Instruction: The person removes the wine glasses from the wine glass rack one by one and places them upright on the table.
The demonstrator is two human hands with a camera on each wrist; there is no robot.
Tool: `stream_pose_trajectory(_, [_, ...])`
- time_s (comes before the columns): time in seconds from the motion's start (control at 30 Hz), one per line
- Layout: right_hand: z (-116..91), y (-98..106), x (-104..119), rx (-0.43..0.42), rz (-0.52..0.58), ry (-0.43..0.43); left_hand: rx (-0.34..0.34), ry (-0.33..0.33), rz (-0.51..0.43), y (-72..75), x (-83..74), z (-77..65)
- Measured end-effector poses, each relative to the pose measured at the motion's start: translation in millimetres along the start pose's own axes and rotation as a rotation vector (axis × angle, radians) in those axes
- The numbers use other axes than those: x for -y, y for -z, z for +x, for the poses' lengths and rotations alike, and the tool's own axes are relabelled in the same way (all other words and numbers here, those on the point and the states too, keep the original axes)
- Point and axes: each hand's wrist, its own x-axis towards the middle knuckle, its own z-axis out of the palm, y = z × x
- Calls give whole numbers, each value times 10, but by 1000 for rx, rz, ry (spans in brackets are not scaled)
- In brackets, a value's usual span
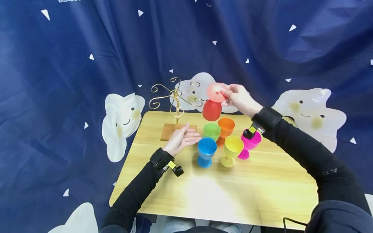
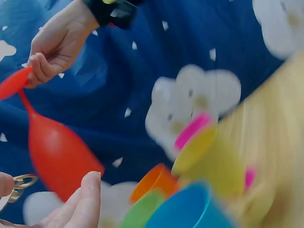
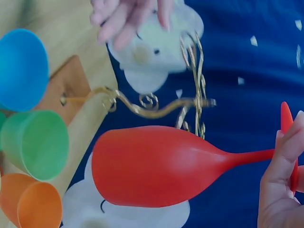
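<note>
A red plastic goblet [image 1: 212,110] is held upside down in the air by my right hand [image 1: 240,98], which pinches its round foot [image 1: 216,92]. In the right wrist view the goblet's bowl [image 3: 152,166] and thin stem show plainly. My left hand [image 1: 183,139] hovers over the table beside the blue goblet [image 1: 207,148], fingers extended and holding nothing. Left of the red goblet stands a gold wire rack [image 1: 176,94] with curled arms on a wooden base [image 1: 166,131]; none of its arms carries a goblet.
Upright on the wooden table [image 1: 163,184] stand several goblets close together: green [image 1: 212,131], orange [image 1: 226,127], yellow [image 1: 233,147] and magenta [image 1: 251,141]. Behind the table hangs a dark blue curtain [image 1: 247,38] with white cloud and triangle prints.
</note>
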Motion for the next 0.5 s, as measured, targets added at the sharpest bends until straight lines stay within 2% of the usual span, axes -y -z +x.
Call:
stream_pose_trajectory(0.1, [-190,-86,-19,29,-92,62,78,165,-268,-70,79,55])
stream_pose_trajectory(0.2, [-397,-173,-87,66,-112,101,91,282,-467,-115,127,87])
stream_pose_trajectory(0.37, [-714,-313,-309,169,-112,150,68,344,-587,-141,172,119])
stream_pose_trajectory(0.5, [-825,-381,-402,280,-90,219,8,361,-703,-145,200,182])
